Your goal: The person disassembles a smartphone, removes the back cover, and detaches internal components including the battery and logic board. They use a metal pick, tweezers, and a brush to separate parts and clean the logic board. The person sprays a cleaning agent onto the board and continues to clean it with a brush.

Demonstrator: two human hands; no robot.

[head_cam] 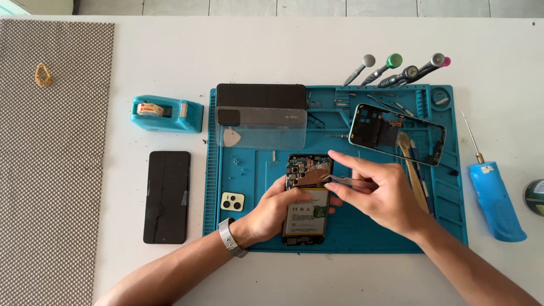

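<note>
Left hand curled, palm-down, wrist banded; right hand in pinch grip, index finger extended, forearms converging.

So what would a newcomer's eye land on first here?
The opened phone at the centre of the teal repair mat, its battery and boards bare. The left hand steadies it while the right hand works tweezers at its upper part. An empty phone frame lies tilted at upper right.

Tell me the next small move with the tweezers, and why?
Probably lift gently: the right hand has the tweezers tip on the brown flap at the top of the opened phone, which the left hand steadies on the blue mat.
</note>
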